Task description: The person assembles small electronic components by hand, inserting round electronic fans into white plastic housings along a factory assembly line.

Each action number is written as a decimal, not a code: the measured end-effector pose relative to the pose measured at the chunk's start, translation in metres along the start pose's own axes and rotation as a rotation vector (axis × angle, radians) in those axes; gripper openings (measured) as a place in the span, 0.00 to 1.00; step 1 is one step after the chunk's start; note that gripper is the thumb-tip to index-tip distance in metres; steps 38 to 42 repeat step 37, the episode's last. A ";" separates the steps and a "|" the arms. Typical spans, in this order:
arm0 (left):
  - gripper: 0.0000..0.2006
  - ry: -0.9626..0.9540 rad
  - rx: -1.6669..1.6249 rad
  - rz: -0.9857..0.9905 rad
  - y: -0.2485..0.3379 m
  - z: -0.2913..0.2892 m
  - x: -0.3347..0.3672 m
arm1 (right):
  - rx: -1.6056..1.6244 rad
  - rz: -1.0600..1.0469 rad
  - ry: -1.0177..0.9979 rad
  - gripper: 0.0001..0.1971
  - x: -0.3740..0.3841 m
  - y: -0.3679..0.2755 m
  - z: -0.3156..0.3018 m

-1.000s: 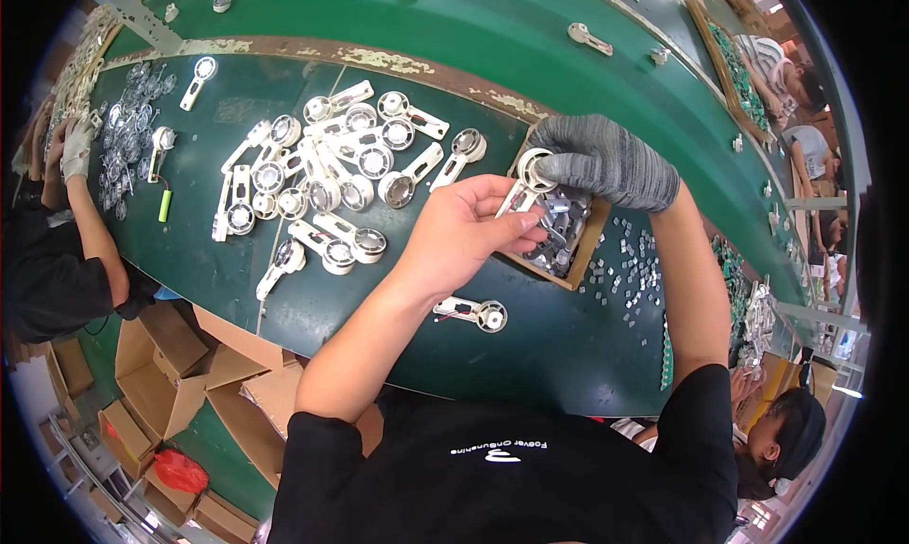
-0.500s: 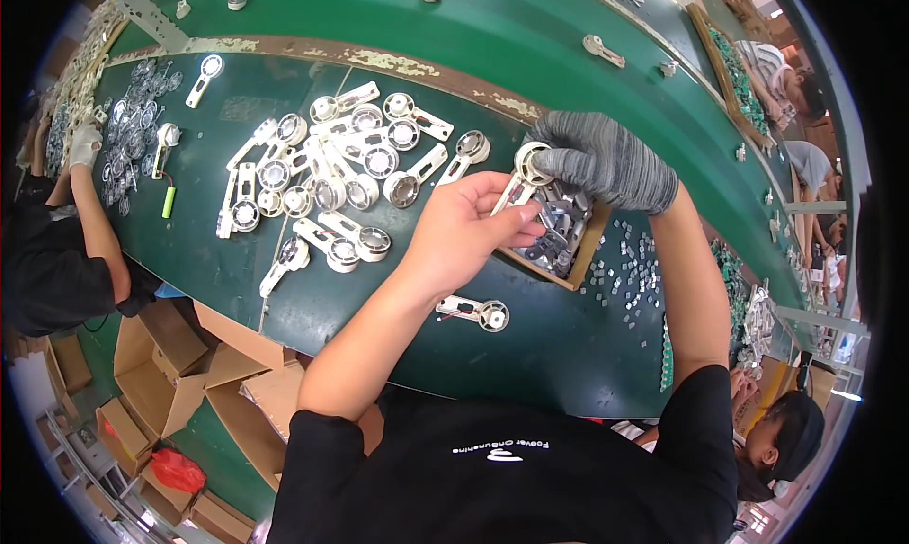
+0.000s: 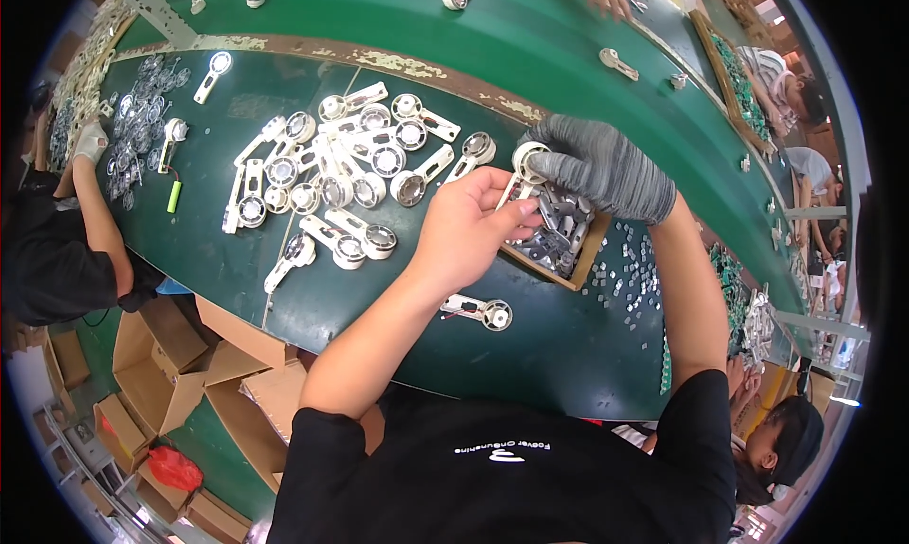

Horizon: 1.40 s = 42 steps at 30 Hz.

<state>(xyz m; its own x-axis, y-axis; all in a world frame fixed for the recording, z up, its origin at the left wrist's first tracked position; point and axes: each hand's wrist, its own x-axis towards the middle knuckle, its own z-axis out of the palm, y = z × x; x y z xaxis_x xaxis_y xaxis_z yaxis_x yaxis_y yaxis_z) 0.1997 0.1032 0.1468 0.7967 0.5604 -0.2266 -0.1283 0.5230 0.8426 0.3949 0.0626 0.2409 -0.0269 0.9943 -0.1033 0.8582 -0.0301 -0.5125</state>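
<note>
My bare left hand (image 3: 462,230) is closed on the handle of a white handheld-fan housing (image 3: 530,156), thumb and fingers pinching it. The gloved right hand (image 3: 606,170), in a grey knit glove, grips the round head of the same housing from the far side. Its fingertips are partly hidden behind the ring. Directly beneath the hands is an open cardboard box (image 3: 584,267) holding grey metal parts (image 3: 561,236). A pile of similar white fan housings (image 3: 336,160) lies to the left. One more fan housing (image 3: 494,315) rests alone nearer to me, with thin wires showing.
Small square metal pieces (image 3: 625,274) are scattered right of the box. A green conveyor belt (image 3: 360,18) runs along the far side, carrying a few fan parts. Clear plastic parts (image 3: 142,118) and a green battery cell (image 3: 173,196) lie left, near a co-worker's gloved hand (image 3: 92,142).
The held fan housing stays almost in place between my hands, while the whole view has shifted slightly. Another person's hand has come into view at the top, over the belt's far side.
</note>
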 end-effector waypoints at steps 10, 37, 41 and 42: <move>0.11 0.210 0.345 0.238 -0.006 0.010 -0.003 | 0.194 -0.064 0.162 0.18 -0.014 -0.001 0.023; 0.38 0.251 1.518 0.718 0.042 0.058 0.190 | 0.154 0.532 0.579 0.11 -0.182 0.102 0.066; 0.38 0.251 1.518 0.718 0.042 0.058 0.190 | 0.154 0.532 0.579 0.11 -0.182 0.102 0.066; 0.38 0.251 1.518 0.718 0.042 0.058 0.190 | 0.154 0.532 0.579 0.11 -0.182 0.102 0.066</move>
